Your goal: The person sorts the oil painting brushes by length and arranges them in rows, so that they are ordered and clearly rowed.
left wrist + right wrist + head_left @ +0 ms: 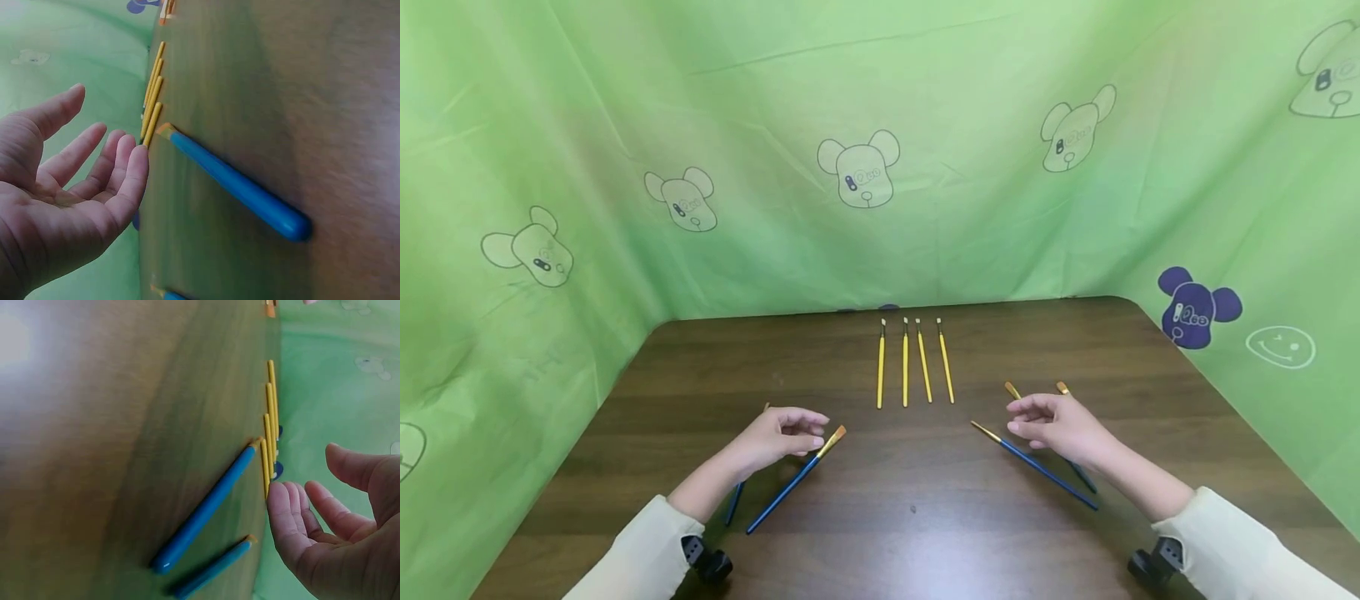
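My left hand (781, 438) hovers at the left of the table with fingers loosely bent and nothing in its grasp. Close beside it lies a blue-handled paintbrush (786, 492), its tan bristles angled toward the back right. A second blue paintbrush (735, 505) is partly hidden behind that hand. On the right side, my right hand (1062, 429) is likewise held with relaxed fingers and grips nothing. Just below it a thin blue paintbrush (1037, 467) slants across the wood. Two more bristle tips (1063, 388) show past the right hand, their handles partly covered by it.
Several yellow-handled paintbrushes (905, 367) lie side by side near the back middle, tips toward the far edge. The brown wooden table (880, 550) is bordered by a green cloth (955, 242) with printed bear faces. Dark wrist cameras (1156, 562) hang at the sleeves.
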`<state>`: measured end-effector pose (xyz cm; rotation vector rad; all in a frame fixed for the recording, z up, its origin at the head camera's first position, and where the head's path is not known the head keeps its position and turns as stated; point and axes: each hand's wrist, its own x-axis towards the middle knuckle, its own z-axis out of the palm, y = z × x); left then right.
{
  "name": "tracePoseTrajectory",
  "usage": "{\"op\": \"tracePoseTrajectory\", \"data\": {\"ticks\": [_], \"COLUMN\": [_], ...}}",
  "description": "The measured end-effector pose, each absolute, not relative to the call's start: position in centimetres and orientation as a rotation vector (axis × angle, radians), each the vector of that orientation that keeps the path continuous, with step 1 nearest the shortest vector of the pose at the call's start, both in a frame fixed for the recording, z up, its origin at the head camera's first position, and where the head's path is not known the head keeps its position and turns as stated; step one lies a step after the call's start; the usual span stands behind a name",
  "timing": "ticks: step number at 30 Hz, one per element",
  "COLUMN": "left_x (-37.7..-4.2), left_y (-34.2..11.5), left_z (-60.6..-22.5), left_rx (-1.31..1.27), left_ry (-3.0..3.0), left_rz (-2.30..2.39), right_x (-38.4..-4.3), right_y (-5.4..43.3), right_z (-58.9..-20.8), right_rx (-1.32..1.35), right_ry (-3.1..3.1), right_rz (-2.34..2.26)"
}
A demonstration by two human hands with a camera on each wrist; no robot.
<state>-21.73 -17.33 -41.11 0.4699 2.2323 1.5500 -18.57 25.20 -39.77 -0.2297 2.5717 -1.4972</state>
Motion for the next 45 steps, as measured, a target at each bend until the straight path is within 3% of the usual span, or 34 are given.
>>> {"op": "tracePoseTrajectory", "data": {"ticks": [13, 45], "left_x": [-20.2, -20.3], "left_y": [-18.9, -17.7], "left_z": [-42.8, -44.1], "left_rx": [0.462, 0.391], "left_ry": [2.31, 2.426], "left_rz": [1.551, 1.523], "right_x": [-16.9, -17.8], "right_y": [25.7, 24.9], "right_z": [-40.5, -42.0], "right_rx": [-0.312, -0.297], "right_ry": [2.62, 2.756], "right_rz": [-1.428, -1.182]}}
